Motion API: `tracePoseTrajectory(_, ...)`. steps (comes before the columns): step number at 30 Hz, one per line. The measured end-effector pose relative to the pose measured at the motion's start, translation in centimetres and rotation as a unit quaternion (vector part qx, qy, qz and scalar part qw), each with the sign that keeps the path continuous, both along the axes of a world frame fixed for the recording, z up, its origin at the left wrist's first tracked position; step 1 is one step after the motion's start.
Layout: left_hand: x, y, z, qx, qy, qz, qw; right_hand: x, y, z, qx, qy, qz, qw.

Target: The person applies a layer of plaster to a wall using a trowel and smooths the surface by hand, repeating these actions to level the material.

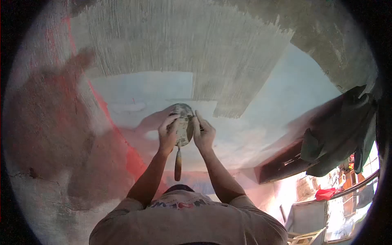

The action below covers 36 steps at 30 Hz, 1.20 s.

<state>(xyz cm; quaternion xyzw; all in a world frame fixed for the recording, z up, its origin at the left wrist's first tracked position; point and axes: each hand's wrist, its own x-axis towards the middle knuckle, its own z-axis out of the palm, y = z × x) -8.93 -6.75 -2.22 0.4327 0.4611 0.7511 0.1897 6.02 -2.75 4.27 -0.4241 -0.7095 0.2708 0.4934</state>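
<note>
A trowel (pixel 184 122) with a wide rounded blade, mottled with grey plaster, is upright in front of me. Its wooden handle (pixel 178 165) hangs straight down. My left hand (pixel 168 132) is closed around the blade's left edge, fingers bent over its face. Against the opposite edge, my right hand (pixel 205 132) has its fingers bent and close together. A small dark thing shows between its thumb and fingers, too little of it visible to name. Beyond the hands, the wall (pixel 143 87) carries smooth pale plaster beside a grey, combed-looking area (pixel 163 36).
Red streaks (pixel 104 108) run down the wall's left part. On the right, a dark cloth (pixel 339 130) hangs over a dark ledge-like edge (pixel 281 167). Below it are a red item (pixel 325 194), a bright opening, and pale chair-like frames (pixel 306 237) at the bottom.
</note>
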Motion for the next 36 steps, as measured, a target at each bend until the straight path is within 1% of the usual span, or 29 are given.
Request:
tracePoseTrajectory(1, -1.4, -0.6, 0.6, 0.006, -0.001, 0.016, 1.0, 1.2, -0.2, 2.3, -0.041, -0.065, -0.009, 0.997)
tracePoseTrajectory(2, -2.7, -1.8, 1.4, 0.007, -0.005, 0.031, 0.999, 1.1, 1.5, 4.0, 0.177, -0.012, -0.029, 0.984)
tracePoseTrajectory(3, -3.6, -2.7, 2.7, 0.026, 0.01, 0.056, 0.998, 0.5, 4.1, 6.1, 0.38, 0.037, -0.049, 0.923)
tracePoseTrajectory(4, -4.2, -3.1, 4.1, 0.043, 0.024, 0.08, 0.996, 0.1, 5.0, 10.1, 0.433, 0.003, -0.056, 0.899)
tracePoseTrajectory(5, -4.5, -3.3, 4.7, 0.063, 0.011, 0.089, 0.994, -0.6, 5.7, 14.5, 0.532, -0.036, -0.061, 0.844)
tracePoseTrajectory(6, -4.8, -3.4, 5.2, 0.081, 0.0, 0.098, 0.992, -1.9, 6.4, 17.5, 0.572, -0.087, -0.085, 0.811)
tracePoseTrajectory(7, -5.2, -3.4, 5.4, 0.1, -0.011, 0.108, 0.989, -3.7, 6.9, 20.5, 0.6, -0.101, -0.082, 0.789)
tracePoseTrajectory(8, -5.2, -3.4, 5.2, 0.103, -0.035, 0.101, 0.989, -4.9, 7.3, 22.2, 0.629, -0.116, -0.079, 0.765)
tracePoseTrajectory(10, -5.7, -4.5, 3.9, 0.112, -0.087, 0.086, 0.986, -7.2, 7.5, 21.4, 0.614, -0.169, -0.032, 0.77)
tracePoseTrajectory(11, -6.8, -4.8, 1.5, 0.111, -0.135, 0.038, 0.984, -8.1, 7.7, 20.8, 0.609, -0.195, -0.008, 0.769)
tracePoseTrajectory(12, -7.4, -5.1, -0.1, 0.125, -0.113, 0.071, 0.983, -8.5, 7.8, 17.7, 0.6, -0.265, -0.009, 0.755)
tracePoseTrajectory(13, -8.0, -5.6, -1.5, 0.136, -0.091, 0.104, 0.981, -8.7, 8.5, 12.4, 0.612, -0.305, -0.012, 0.73)
tracePoseTrajectory(15, -8.4, -7.4, -3.1, 0.112, -0.03, 0.182, 0.976, -8.5, 9.2, 3.1, 0.656, -0.351, -0.008, 0.667)
tracePoseTrajectory(16, -9.2, -8.9, -2.8, 0.079, 0.017, 0.224, 0.971, -8.1, 9.2, 3.0, 0.662, -0.358, 0.048, 0.656)
tracePoseTrajectory(18, -10.3, -11.3, -1.5, 0.068, -0.01, 0.217, 0.974, -7.6, 9.8, 5.7, 0.665, -0.362, 0.148, 0.636)
tracePoseTrajectory(19, -10.5, -11.8, -0.8, 0.091, -0.092, 0.172, 0.977, -7.7, 10.1, 9.6, 0.674, -0.338, 0.124, 0.645)
tracePoseTrajectory(20, -10.8, -12.0, -0.6, 0.116, -0.173, 0.126, 0.97, -7.9, 9.5, 14.7, 0.678, -0.305, 0.071, 0.665)
tracePoseTrajectory(21, -12.3, -12.3, -1.6, 0.105, -0.128, 0.113, 0.98, -7.9, 9.0, 19.0, 0.668, -0.283, 0.022, 0.688)
tracePoseTrajectory(22, -11.9, -11.9, -2.2, 0.11, -0.136, 0.111, 0.978, -7.9, 8.2, 21.5, 0.647, -0.274, -0.011, 0.711)
tracePoseTrajectory(24, -12.3, -11.5, -2.6, 0.12, -0.149, 0.106, 0.976, -7.9, 6.9, 20.2, 0.604, -0.314, -0.015, 0.732)
tracePoseTrajectory(25, -12.4, -11.6, -3.1, 0.119, -0.127, 0.095, 0.98, -8.0, 6.2, 19.2, 0.581, -0.336, -0.012, 0.741)
tracePoseTrajectory(27, -12.4, -11.5, -3.9, 0.125, -0.084, 0.076, 0.986, -8.5, 8.7, 11.8, 0.63, -0.323, 0.016, 0.706)
tracePoseTrajectory(29, -11.1, -11.8, -3.0, 0.06, -0.136, 0.07, 0.986, -6.9, 8.3, 6.8, 0.604, -0.378, 0.046, 0.701)
tracePoseTrajectory(30, -10.6, -11.7, -1.9, 0.031, -0.16, 0.064, 0.985, -6.2, 7.9, 5.0, 0.589, -0.36, 0.11, 0.715)
tracePoseTrajectory(31, -9.7, -11.9, 0.1, -0.002, -0.205, 0.031, 0.978, -5.7, 7.4, 3.6, 0.572, -0.339, 0.171, 0.727)
tracePoseTrajectory(32, -8.3, -11.5, -0.2, -0.028, -0.131, 0.049, 0.99, -4.6, 6.8, 2.4, 0.555, -0.313, 0.23, 0.735)
tracePoseTrajectory(34, -7.8, -10.5, -0.1, -0.071, 0.024, 0.093, 0.993, -4.4, 4.3, 0.5, 0.433, -0.19, 0.236, 0.849)
tracePoseTrajectory(35, -6.7, -9.7, 0.5, -0.071, -0.009, 0.046, 0.996, -4.3, 2.5, -0.2, 0.363, -0.126, 0.236, 0.892)
tracePoseTrajectory(36, -5.7, -9.1, 1.1, -0.053, -0.028, -0.001, 0.998, -4.5, 0.6, -0.7, 0.214, 0.022, 0.245, 0.945)
